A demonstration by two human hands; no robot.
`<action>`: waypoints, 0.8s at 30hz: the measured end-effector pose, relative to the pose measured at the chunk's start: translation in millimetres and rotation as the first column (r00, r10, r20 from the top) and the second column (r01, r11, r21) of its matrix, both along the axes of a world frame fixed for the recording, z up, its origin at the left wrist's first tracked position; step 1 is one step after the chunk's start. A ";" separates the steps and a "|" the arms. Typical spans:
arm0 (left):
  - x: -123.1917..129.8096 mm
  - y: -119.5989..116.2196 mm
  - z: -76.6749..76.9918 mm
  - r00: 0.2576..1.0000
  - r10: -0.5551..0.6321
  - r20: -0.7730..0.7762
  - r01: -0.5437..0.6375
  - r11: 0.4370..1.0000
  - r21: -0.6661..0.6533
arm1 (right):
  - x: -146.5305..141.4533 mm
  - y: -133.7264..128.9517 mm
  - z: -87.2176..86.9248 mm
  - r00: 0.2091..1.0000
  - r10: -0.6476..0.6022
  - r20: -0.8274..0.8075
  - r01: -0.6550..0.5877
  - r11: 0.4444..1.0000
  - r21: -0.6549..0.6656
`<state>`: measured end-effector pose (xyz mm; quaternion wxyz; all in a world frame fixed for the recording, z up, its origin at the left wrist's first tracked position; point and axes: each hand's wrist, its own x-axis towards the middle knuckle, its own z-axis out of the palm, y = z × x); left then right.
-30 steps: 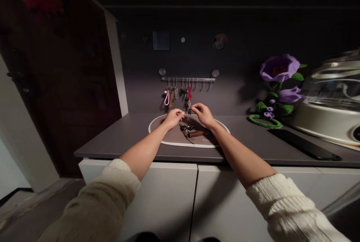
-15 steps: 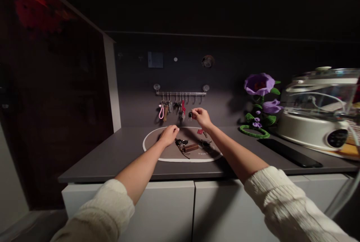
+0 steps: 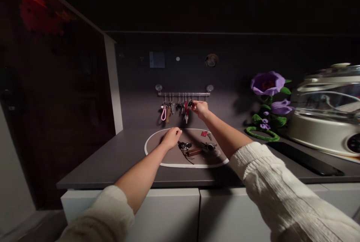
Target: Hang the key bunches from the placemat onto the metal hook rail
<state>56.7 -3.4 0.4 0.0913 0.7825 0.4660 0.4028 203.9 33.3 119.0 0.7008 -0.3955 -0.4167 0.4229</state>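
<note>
A clear hook rail (image 3: 184, 94) is fixed to the dark wall, with a pink loop keychain (image 3: 163, 113), a brown key fob (image 3: 168, 115), several keys and a red strap (image 3: 186, 108) hanging from it. My right hand (image 3: 200, 109) pinches a small dark key (image 3: 190, 104) close under the rail, just right of the red strap. On the oval mat (image 3: 152, 155), my left hand (image 3: 172, 138) rests with curled fingers; whether they hold anything is hidden. Beside it lie a dark key bunch (image 3: 185, 145), a brown fob (image 3: 195, 152), another key bunch (image 3: 210, 147) and a red tag (image 3: 204, 133).
At the right stand purple crocheted flowers (image 3: 267, 84) with a green ring base (image 3: 263, 134), a black phone-like slab (image 3: 306, 157) and a cream appliance (image 3: 323, 129) with a clear top. White cabinet doors (image 3: 168, 212) are below the counter (image 3: 112, 159).
My right hand has risen slightly with the key, bringing it from below the hooks up to hook level. My left hand stays on the mat. The view has shifted a little.
</note>
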 end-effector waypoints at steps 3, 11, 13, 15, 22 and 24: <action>0.2 0.8 0.3 1.000 -0.005 0.007 0.005 1.000 -0.008 | -5.1 6.6 2.2 1.000 -0.022 -0.014 0.022 1.000 -0.011; -0.2 5.3 -1.6 0.998 -0.013 0.061 0.014 1.000 -0.019 | -10.7 16.2 2.9 0.998 -0.028 -0.063 0.026 0.999 -0.029; -0.4 6.5 -2.2 0.997 -0.019 0.074 0.020 1.000 -0.021 | -10.5 16.8 2.3 0.997 -0.021 -0.072 0.018 0.999 -0.035; -0.4 7.9 -3.1 0.997 -0.013 0.078 0.015 1.000 -0.024 | -9.8 17.2 1.1 0.997 -0.024 -0.076 0.021 0.999 -0.041; -0.6 12.3 -6.7 0.996 -0.004 0.092 0.006 1.000 -0.021 | -5.4 18.0 -6.0 0.999 -0.017 -0.049 0.015 0.999 -0.033; -0.7 12.6 -6.9 0.996 -0.007 0.094 0.009 1.000 -0.024 | -4.7 18.3 -7.5 0.999 -0.020 -0.034 0.019 0.999 -0.028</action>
